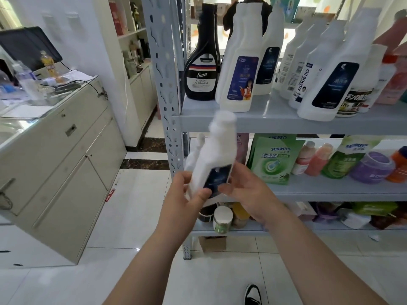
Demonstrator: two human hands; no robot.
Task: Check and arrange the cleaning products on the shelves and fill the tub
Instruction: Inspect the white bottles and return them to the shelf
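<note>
A white bottle with a dark blue label (217, 155) is held upright and blurred in front of the grey metal shelf unit (220, 124). My left hand (187, 194) grips its lower left side, thumb on the label. My right hand (246, 190) holds its lower right side with curled fingers. On the top shelf stand a black Sam kitchen oil cleaner bottle (202, 62) and several white cleaner bottles (242, 62). Green Seaways refill pouches (275, 159) and coloured bottles fill the middle shelf.
A beige counter with drawers (66, 150) carrying a monitor and drink bottles stands to the left. Jars and packets (222, 219) sit on the lower shelf. A person in dark clothes stands behind the shelves. My shoe (253, 294) is on the white tiled floor.
</note>
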